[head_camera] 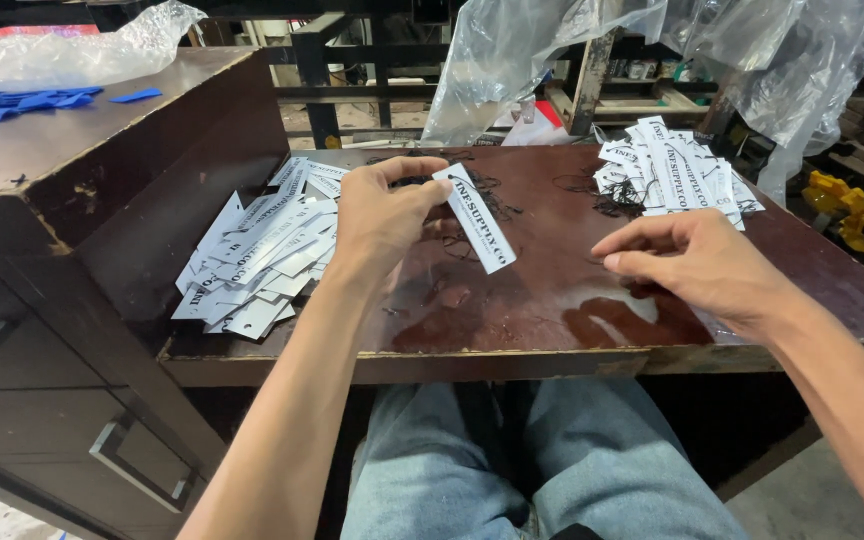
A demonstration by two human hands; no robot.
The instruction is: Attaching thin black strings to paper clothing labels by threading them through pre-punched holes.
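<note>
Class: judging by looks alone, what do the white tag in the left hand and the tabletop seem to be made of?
Tag: probably matte card or stiff paper; it stays flat and straight while pinched at one end. Tabletop: likely dark brown glossy laminate over board; it shows reflections and a chipped front edge.

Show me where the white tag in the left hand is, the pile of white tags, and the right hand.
white tag [477, 220], head view, middle of strip.
pile of white tags [257, 255], head view, centre.
right hand [692, 262], head view, back.
</note>
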